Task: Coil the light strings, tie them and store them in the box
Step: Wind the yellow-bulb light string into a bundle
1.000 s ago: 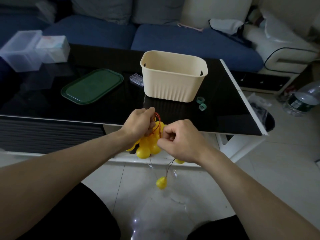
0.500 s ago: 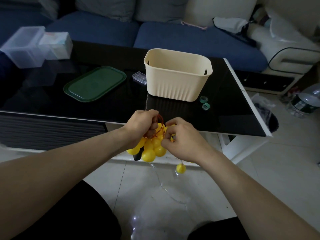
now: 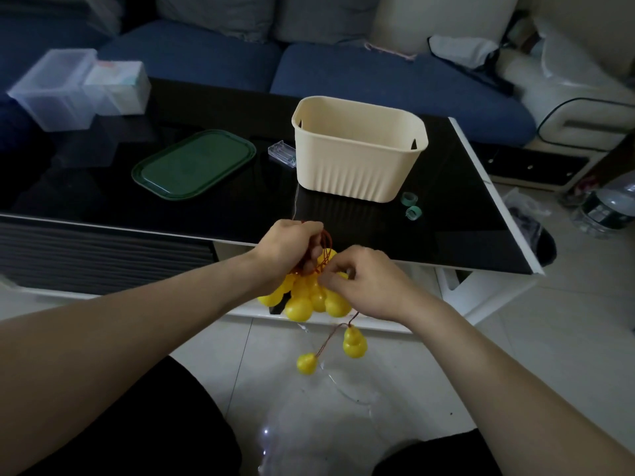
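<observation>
Below desk (image 3: pixel 446 235) edge, left hand (image 3: pixel 288 249) grips gathered red cord loops, fingers curled round them; cluster of yellow gourd lights (image 3: pixel 309 297) hangs beneath it. Right hand (image 3: pixel 364 283) just beside, fingertips pinching cord at bundle, exact hold probably on free end, dim view. Two loose gourds (image 3: pixel 354 341) dangle below right hand. Step: coiling, near done. Next: wind last length in, then tie. Cream box (image 3: pixel 357 166) on desk beyond left hand.
</observation>
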A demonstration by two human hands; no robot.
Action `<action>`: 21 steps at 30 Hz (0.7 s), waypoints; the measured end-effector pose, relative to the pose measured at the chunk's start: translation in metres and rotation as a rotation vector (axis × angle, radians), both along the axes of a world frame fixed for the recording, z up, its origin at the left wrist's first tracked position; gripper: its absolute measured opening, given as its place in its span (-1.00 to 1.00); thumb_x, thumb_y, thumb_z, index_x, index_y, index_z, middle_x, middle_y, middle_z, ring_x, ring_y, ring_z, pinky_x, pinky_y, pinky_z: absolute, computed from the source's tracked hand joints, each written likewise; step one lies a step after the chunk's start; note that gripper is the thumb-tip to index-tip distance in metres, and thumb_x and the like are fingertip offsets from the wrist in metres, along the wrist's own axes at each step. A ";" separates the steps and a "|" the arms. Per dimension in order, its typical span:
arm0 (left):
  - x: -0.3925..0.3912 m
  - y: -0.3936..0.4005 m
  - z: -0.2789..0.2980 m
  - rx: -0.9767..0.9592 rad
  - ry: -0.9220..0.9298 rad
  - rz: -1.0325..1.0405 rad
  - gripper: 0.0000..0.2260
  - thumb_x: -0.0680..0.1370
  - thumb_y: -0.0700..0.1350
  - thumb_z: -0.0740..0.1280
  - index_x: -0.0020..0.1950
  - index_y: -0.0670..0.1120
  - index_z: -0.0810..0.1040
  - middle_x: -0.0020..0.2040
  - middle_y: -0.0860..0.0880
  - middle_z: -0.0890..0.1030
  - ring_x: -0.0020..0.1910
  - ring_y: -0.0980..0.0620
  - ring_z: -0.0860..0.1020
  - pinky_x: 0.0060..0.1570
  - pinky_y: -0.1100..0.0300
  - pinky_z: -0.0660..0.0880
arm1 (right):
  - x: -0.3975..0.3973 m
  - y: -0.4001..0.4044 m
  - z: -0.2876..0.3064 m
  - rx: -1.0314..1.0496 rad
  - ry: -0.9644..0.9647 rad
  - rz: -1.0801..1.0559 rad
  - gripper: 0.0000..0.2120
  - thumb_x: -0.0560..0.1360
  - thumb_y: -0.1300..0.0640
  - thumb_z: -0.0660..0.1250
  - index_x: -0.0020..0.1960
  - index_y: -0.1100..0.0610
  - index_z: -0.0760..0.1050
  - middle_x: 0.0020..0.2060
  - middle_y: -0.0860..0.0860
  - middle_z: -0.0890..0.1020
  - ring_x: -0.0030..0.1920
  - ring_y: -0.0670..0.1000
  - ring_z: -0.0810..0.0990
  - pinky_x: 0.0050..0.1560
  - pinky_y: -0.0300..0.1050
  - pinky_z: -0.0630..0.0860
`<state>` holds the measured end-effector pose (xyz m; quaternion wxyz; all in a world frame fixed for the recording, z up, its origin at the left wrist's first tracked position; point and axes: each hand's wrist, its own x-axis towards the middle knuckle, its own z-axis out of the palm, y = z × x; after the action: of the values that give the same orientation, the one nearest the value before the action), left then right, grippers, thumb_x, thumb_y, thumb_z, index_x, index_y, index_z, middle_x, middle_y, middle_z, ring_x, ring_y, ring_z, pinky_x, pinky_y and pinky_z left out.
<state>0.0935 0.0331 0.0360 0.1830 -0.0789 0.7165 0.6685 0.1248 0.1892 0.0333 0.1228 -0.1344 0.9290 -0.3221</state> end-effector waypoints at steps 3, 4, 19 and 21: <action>-0.001 -0.001 0.004 0.143 -0.095 0.017 -0.70 0.67 -0.07 0.18 -0.25 -0.11 0.41 -0.39 -0.07 0.45 -0.49 0.01 0.39 -0.45 0.20 0.38 | -0.001 0.003 -0.006 0.052 0.059 -0.024 -0.85 0.60 -0.04 0.33 0.03 -0.05 0.66 -0.02 -0.06 0.42 -0.13 -0.13 0.48 -0.21 -0.31 0.31; -0.001 -0.001 0.005 0.209 -0.130 0.030 -0.70 0.67 -0.07 0.17 -0.25 -0.11 0.41 -0.38 -0.07 0.46 -0.49 0.01 0.41 -0.44 0.20 0.39 | -0.001 0.003 -0.006 0.073 0.087 -0.023 -0.85 0.60 -0.03 0.33 0.04 -0.03 0.66 -0.05 -0.06 0.41 -0.15 -0.14 0.46 -0.23 -0.29 0.29; 0.005 0.013 0.008 0.328 -0.097 0.039 -0.81 0.67 -0.21 0.19 0.02 -0.33 0.49 -0.11 -0.27 0.62 -0.32 -0.03 0.65 -0.23 0.11 0.64 | 0.008 -0.003 0.006 0.284 0.201 0.141 -0.69 0.57 0.15 0.22 -0.35 0.09 0.36 -0.37 0.02 0.46 -0.33 0.13 0.51 -0.40 -0.06 0.27; 0.006 0.012 0.001 0.021 -0.004 -0.086 -0.77 0.67 -0.13 0.22 -0.09 -0.22 0.55 -0.21 -0.17 0.60 -0.31 -0.01 0.58 -0.22 0.11 0.57 | 0.010 -0.003 0.008 0.279 0.187 0.197 -0.71 0.55 0.15 0.23 -0.36 0.07 0.36 -0.35 0.03 0.52 -0.36 0.08 0.51 -0.43 -0.05 0.33</action>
<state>0.0995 0.0451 0.0368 0.2140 -0.0474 0.7117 0.6674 0.1352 0.1858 0.0410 0.0842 -0.2356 0.9544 -0.1629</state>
